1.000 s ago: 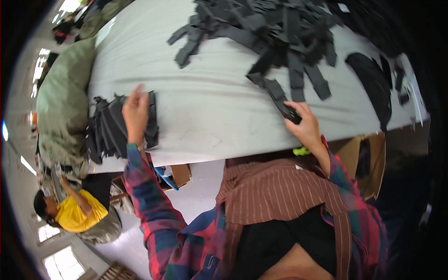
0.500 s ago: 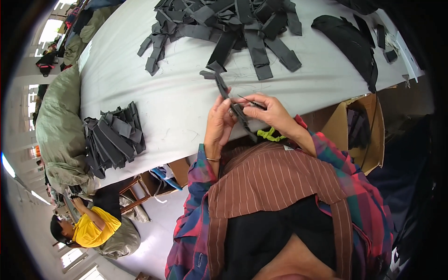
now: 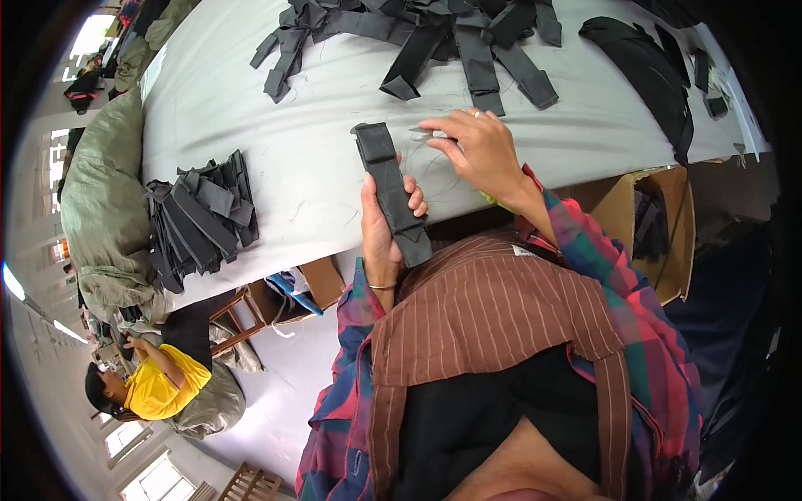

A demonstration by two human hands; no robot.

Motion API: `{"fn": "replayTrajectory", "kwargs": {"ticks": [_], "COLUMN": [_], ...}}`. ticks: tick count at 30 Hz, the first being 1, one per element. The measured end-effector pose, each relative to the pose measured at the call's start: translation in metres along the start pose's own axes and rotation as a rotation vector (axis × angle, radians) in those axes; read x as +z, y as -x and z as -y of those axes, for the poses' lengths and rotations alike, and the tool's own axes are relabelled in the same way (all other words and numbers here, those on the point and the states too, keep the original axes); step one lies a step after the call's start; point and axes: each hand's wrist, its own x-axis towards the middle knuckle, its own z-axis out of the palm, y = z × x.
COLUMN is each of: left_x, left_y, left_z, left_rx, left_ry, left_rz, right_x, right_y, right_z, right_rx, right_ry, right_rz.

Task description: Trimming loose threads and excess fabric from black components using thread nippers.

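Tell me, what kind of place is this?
Maybe a sewing workshop: the left hand holds a dark cloth strip, a heap of similar strips lies on a big pale table, and a bulging green sack sits beside it.

A sack [image 3: 102, 196] lies at nine o'clock, a co-worker [image 3: 167, 387] is at eight, a box [image 3: 682, 259] at three.
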Motion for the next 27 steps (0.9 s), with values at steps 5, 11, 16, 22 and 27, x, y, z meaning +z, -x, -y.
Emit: {"fn": "replayTrajectory", "kwargs": {"ticks": [5,11,16,22,27], "left_x": [-0.003,0.006,0.006,0.005,0.015], "left_y": [0.005,0.009,0.011,0.007,0.009], "left_z": [0.001,0.002,-0.001,0.002,0.006], "left_rx": [-0.004,-0.055,-0.052,-0.066,-0.036], "left_ry": [0.003,0.081,0.101,0.076,-0.453], "left_rz": [0.005,0.01,0.008,-0.106,-0.241], "right_x": [0.019,0.027,0.01,0.004,0.0], "right_y": [-0.021,-0.031,-0.028,0.005,0.012], "right_z": [-0.004,-0.002,0.002,0.0,0.018], "right_rx": [-0.146,-0.157,0.426,0.446,0.428], "right_ry": [0.105,0.23,-0.126,-0.697,-0.838], "right_rz": [-0.084,-0.036,0.172,0.209,0.277]}}
